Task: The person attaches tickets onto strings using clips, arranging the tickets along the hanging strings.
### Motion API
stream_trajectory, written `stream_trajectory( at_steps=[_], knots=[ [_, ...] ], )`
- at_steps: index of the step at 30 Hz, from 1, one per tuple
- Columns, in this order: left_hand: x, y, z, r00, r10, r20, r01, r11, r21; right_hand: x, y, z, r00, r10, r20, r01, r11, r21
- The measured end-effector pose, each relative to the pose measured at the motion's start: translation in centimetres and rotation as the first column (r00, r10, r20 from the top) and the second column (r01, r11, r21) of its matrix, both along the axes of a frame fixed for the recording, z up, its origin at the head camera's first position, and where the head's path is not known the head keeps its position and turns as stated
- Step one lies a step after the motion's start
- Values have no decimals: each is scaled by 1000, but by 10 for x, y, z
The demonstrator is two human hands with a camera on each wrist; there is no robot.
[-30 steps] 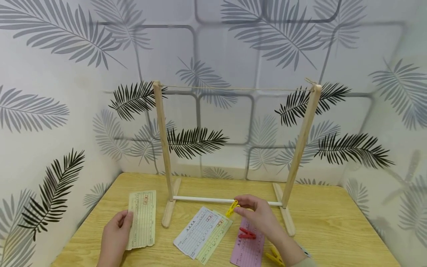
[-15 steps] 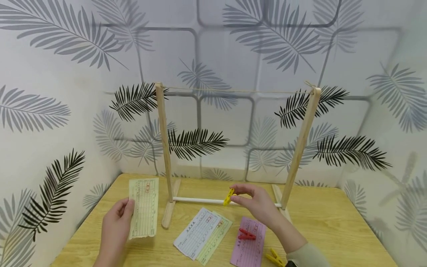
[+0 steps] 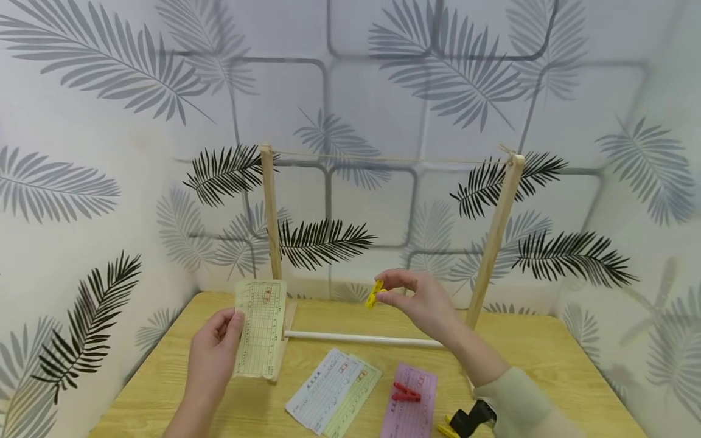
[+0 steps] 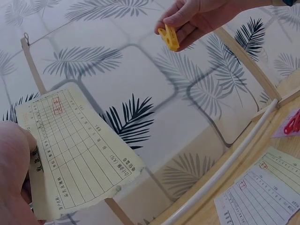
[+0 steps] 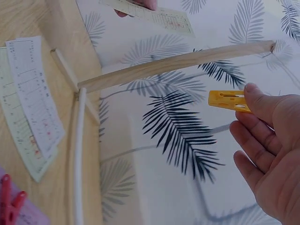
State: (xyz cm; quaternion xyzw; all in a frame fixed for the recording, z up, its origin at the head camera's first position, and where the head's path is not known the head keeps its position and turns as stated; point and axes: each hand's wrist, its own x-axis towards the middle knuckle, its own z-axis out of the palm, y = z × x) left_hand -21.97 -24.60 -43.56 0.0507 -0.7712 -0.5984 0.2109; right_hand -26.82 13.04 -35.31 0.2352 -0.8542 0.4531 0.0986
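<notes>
Left hand (image 3: 213, 356) holds a pale yellow paper slip (image 3: 261, 328) by its left edge, thumb on the front, fingers behind. The slip is upright, lifted off the table (image 3: 547, 365) near the back left corner, in front of the left post of the wooden rack (image 3: 269, 210).

Right hand (image 3: 424, 301) pinches a yellow clothespin (image 3: 375, 294) between thumb and forefinger; the other fingers are loosely curled. The clothespin is in the air above the white rod (image 3: 364, 337) at the rack's base, below the string (image 3: 391, 159) stretched between the post tops.

On the table toward the front edge: a white slip (image 3: 317, 389) overlapping a green slip (image 3: 356, 392), and a pink slip (image 3: 411, 407) with a red clothespin (image 3: 405, 393) lying on it. A second yellow clothespin (image 3: 446, 429) lies at the front edge, partly hidden by the right sleeve.
</notes>
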Motion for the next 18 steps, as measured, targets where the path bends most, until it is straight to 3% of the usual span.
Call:
stream_trajectory(
  at_steps=[5,12,18],
  knots=[
    [-4,11,11,999,-32,-43,32,999,-17,-2,-6,27,1000,10,3,-10,1000,-7],
    [-16,29,25,990,-63,-125,60,998,-31,-7,-14,63,994,1,-112,-1,1000,2],
    [-25,38,34,984,-72,-161,70,997,-15,-8,-23,84,990,0,-138,6,999,47]
  ],
)
